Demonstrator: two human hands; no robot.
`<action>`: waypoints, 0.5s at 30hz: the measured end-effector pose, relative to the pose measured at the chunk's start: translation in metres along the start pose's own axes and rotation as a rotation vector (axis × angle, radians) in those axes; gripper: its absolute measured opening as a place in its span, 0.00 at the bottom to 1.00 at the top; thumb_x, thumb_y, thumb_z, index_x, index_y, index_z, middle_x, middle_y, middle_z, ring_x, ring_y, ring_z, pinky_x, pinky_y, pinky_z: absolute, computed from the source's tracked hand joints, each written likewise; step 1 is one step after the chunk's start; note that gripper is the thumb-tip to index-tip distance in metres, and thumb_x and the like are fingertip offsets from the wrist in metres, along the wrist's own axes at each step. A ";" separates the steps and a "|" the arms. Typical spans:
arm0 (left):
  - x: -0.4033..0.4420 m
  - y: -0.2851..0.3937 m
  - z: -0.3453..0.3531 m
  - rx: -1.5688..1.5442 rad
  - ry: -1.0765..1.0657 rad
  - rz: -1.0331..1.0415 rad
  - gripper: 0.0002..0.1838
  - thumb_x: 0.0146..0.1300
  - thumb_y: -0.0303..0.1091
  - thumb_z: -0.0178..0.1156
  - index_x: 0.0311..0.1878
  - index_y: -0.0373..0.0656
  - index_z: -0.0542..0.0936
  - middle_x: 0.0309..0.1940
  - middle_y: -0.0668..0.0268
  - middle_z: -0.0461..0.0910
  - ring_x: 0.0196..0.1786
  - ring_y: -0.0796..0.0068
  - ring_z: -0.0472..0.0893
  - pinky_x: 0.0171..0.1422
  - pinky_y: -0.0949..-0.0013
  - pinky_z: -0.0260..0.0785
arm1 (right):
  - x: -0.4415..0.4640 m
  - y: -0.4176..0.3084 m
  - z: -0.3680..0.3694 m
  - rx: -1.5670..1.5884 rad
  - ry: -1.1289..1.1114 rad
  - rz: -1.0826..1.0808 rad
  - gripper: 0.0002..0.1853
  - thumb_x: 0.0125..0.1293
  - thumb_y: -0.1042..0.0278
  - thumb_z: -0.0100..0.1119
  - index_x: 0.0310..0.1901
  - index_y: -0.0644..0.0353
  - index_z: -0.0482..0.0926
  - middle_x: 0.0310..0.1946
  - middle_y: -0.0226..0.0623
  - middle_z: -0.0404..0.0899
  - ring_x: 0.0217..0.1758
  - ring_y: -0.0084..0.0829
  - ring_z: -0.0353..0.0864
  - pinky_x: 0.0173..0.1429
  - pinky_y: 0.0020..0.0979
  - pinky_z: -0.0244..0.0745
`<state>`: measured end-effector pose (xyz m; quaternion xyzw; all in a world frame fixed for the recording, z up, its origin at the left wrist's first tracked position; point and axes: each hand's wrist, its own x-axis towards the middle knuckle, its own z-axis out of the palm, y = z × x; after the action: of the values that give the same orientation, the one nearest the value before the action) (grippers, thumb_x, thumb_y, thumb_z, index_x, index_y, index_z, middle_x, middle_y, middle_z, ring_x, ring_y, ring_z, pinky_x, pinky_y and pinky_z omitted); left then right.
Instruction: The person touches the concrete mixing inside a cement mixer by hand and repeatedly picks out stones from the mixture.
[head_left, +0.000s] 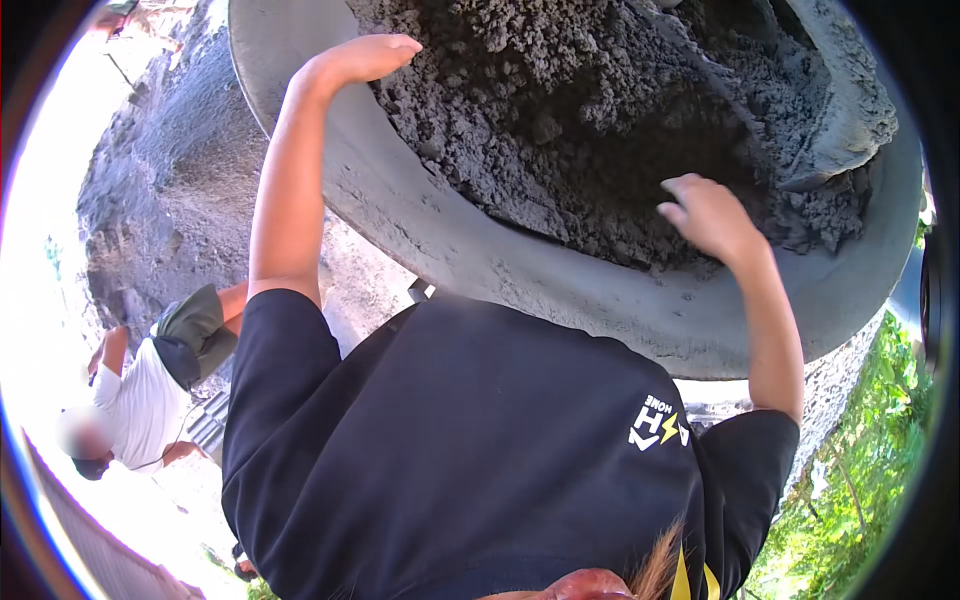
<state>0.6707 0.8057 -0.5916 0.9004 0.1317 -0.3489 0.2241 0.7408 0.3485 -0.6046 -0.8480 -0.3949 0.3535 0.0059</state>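
Observation:
In front of my chest is the wide mouth of a grey mixer drum (440, 255), crusted along its rim and inner wall. Damp, lumpy grey cement mix (545, 60) fills much of the inside, with a dark hollow in the middle. My left hand (365, 58) is over the drum's left rim, bent at the wrist with straight fingers pointing inward. I cannot tell whether it touches the rim. Over the mix near the drum's lower right, my right hand (708, 215) has its thumb and forefinger apart. It is slightly blurred, and nothing shows in it.
To the left, another person (150, 390) in a white shirt and dark shorts is near a large mound of grey material (180, 170). Green plants (850, 460) grow at the right. A corrugated sheet (95, 540) runs along the lower left.

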 end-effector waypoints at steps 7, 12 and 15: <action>0.003 0.002 0.004 0.039 0.023 0.004 0.26 0.71 0.47 0.43 0.71 0.57 0.70 0.63 0.59 0.78 0.63 0.61 0.76 0.68 0.61 0.65 | 0.133 -0.038 0.103 -0.388 -0.105 -0.416 0.09 0.58 0.67 0.62 0.39 0.57 0.83 0.45 0.39 0.83 0.54 0.40 0.81 0.53 0.41 0.76; 0.001 0.002 0.006 0.037 0.025 -0.032 0.24 0.73 0.45 0.43 0.69 0.56 0.72 0.60 0.54 0.79 0.62 0.54 0.77 0.68 0.60 0.65 | 0.247 -0.053 0.183 -0.385 0.385 -0.474 0.11 0.61 0.66 0.57 0.45 0.55 0.82 0.49 0.36 0.79 0.59 0.38 0.76 0.58 0.41 0.73; 0.001 0.005 0.005 0.014 -0.005 -0.052 0.23 0.73 0.44 0.44 0.69 0.55 0.72 0.59 0.52 0.79 0.62 0.52 0.77 0.68 0.62 0.65 | 0.266 -0.040 0.200 -0.471 0.563 -0.453 0.13 0.63 0.65 0.55 0.48 0.54 0.80 0.48 0.35 0.79 0.58 0.36 0.75 0.58 0.42 0.71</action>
<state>0.6703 0.7984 -0.5938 0.8973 0.1520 -0.3579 0.2091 0.7097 0.5013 -0.9013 -0.7815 -0.6239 -0.0015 -0.0028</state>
